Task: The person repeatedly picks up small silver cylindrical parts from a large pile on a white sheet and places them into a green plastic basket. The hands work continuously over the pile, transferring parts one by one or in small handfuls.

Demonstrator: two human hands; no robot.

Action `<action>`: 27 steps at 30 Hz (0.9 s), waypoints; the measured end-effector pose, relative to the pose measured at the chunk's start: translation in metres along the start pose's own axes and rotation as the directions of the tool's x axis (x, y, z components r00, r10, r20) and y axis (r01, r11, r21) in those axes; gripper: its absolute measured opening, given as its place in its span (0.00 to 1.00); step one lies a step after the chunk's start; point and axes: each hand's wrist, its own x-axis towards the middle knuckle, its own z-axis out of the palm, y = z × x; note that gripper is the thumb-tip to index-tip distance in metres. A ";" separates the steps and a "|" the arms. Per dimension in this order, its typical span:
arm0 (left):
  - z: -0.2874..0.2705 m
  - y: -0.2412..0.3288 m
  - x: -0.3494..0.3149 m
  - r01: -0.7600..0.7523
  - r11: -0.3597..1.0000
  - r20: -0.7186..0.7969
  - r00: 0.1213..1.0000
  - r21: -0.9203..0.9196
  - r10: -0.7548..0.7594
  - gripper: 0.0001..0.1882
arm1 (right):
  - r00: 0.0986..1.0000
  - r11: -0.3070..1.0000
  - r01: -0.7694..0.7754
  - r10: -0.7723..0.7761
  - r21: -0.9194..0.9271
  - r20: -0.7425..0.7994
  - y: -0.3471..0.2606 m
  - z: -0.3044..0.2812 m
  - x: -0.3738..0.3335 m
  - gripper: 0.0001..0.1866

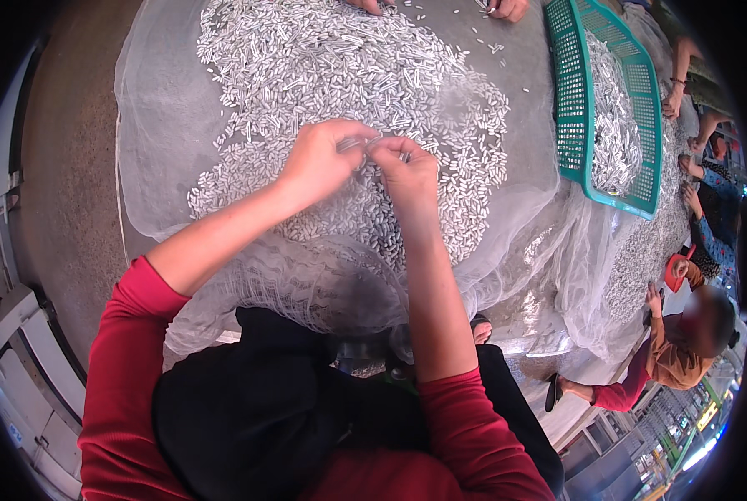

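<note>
Small silvery metal pieces (323,75), short and rod-like, lie in a wide loose heap in front of me. Over the near part of this heap, my left hand (328,159) is closed, fingers curled, with small silvery pieces showing between them. Close to it, its fingertips almost meeting the left ones, my right hand (408,171) pinches with thumb and fingers; a small silvery piece shows there too. Exactly how many pieces each hand holds is too small to tell. Both hands are above the heap.
Translucent netting (307,280) lies under the heap and bunches at the near edge. A green plastic basket (567,100) of silvery pieces stands at the right. Another person's hand (509,8) is at the far edge. Further right, a person in brown (678,359) and others sit along more pieces.
</note>
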 end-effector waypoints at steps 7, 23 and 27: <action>-0.003 -0.011 0.008 0.231 0.908 0.123 0.972 -0.349 -0.200 0.13 | 0.975 0.982 -0.153 0.132 0.113 0.179 -0.006 -0.019 -0.006 0.09; -0.009 -0.032 0.012 0.539 0.651 0.268 0.839 -0.534 -0.474 0.10 | 0.872 0.109 0.362 -0.391 -0.926 0.295 0.012 -0.041 0.083 0.11; -0.006 -0.045 0.013 0.474 0.751 0.216 0.880 -0.460 -0.423 0.11 | 0.865 -0.026 0.388 -0.333 -0.921 0.374 0.018 -0.039 0.088 0.10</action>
